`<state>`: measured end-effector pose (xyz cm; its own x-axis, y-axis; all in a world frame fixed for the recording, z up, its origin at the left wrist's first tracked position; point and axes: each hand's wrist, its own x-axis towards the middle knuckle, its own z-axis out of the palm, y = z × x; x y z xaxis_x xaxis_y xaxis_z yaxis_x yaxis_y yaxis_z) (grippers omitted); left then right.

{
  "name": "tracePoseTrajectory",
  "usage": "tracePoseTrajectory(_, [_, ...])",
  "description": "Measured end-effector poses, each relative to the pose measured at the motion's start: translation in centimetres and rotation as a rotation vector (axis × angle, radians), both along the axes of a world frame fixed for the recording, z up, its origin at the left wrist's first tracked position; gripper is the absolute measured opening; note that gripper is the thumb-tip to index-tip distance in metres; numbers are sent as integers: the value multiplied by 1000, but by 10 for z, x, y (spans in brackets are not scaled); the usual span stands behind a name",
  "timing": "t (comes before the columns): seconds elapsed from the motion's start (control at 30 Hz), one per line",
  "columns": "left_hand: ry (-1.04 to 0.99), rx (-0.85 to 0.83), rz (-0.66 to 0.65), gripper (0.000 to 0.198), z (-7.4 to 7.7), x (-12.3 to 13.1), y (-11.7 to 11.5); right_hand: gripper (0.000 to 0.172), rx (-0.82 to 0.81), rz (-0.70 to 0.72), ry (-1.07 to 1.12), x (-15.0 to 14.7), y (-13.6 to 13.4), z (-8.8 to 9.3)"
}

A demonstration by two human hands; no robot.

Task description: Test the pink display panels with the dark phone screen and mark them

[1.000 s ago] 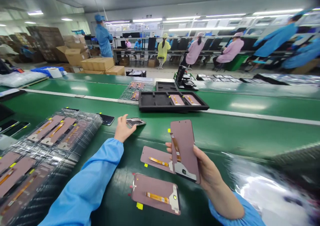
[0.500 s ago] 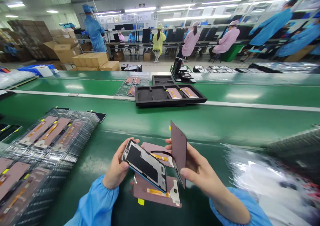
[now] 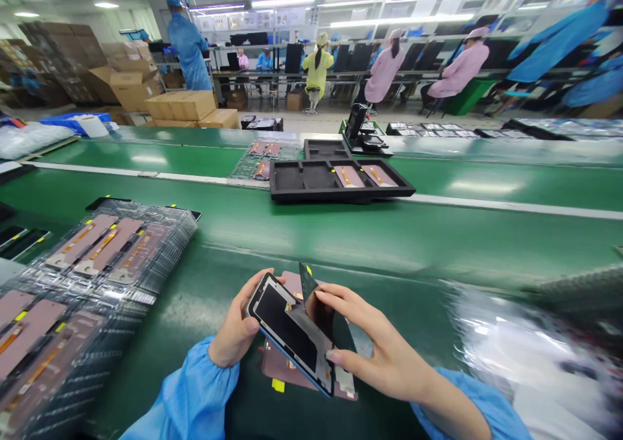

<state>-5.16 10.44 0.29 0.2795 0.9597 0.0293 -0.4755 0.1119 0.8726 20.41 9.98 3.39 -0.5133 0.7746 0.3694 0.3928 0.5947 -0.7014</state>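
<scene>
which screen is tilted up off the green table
The screen in the right hand, held beside the phone frame; the pink screens below lie flat.

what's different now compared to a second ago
The left hand has lifted the phone frame off the green bench and brought it nearer the body. The right hand, keeping hold of the screen panel, has moved it left to the frame and turned its pinkish back away from view. The black tray and clear tray stack stayed put.
</scene>
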Motion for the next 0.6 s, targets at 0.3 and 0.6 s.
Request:
tracePoseTrajectory(0.3, [58, 59, 0, 85, 3, 13, -5, 61, 42, -21, -74, -16, -10, -11])
tracePoseTrajectory(0.6, [40, 84, -18, 81, 7, 16, -6, 62, 101, 0, -161, -20, -16, -19])
